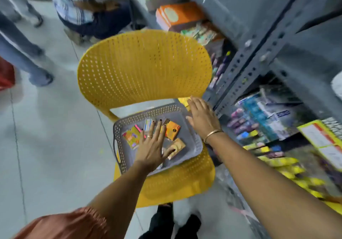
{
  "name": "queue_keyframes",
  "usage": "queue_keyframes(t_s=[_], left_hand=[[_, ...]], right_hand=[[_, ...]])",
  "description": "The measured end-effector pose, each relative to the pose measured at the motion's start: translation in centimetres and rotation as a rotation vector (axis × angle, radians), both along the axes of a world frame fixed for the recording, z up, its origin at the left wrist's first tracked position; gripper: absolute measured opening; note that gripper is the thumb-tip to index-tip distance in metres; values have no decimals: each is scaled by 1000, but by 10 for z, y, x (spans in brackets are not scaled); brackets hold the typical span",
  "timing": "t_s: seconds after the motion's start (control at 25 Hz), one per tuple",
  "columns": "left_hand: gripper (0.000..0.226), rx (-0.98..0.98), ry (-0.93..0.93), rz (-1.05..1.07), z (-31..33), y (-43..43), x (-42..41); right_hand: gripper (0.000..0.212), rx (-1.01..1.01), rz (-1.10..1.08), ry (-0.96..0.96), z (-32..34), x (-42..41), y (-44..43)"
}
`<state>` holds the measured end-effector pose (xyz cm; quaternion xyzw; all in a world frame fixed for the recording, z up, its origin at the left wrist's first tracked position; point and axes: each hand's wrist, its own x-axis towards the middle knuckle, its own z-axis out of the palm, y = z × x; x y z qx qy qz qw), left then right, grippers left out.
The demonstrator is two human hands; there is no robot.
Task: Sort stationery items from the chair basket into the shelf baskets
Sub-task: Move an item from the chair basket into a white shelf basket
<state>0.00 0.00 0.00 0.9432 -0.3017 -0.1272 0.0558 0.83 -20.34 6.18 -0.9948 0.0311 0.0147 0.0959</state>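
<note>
Left hand (pixel 150 146) over basket (pixel 194 140) of packets (pixel 173 129)

A yellow chair (pixel 146 68) stands on the floor (pixel 55 127), its seat bearing a grey basket (pixel 194 142) of seemingly small packets (pixel 172 130).

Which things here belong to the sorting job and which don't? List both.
Job:
- grey basket on the chair
- small packs in it, e.g. orange pack
- shelf with its stock
- left hand, open over the packs
- right hand, open above the basket's far corner

Not the job:
- yellow chair, only a stand
- bystanders
- red object
</note>
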Motion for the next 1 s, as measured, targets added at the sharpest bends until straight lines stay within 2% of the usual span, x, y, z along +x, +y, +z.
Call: queue_keyframes(t_s=[0.16,0.32,0.44,0.64,1.0], left_hand=[[90,110,77,-33,-78,27,-38],[87,91,128,-44,-115,41,-53],[81,66,137,-22,-128,42,-54],[83,52,126,9,-129,43,-56],[83,34,78,13,-129,43,-57]], right_hand=[[40,-2,159,351,-94,-14,19],[49,47,235,459,-144,-25,27],[58,-12,292,469,-164,-27,29],[41,-119,299,378,-172,-21,36],[41,-120,288,375,-170,-16,36]])
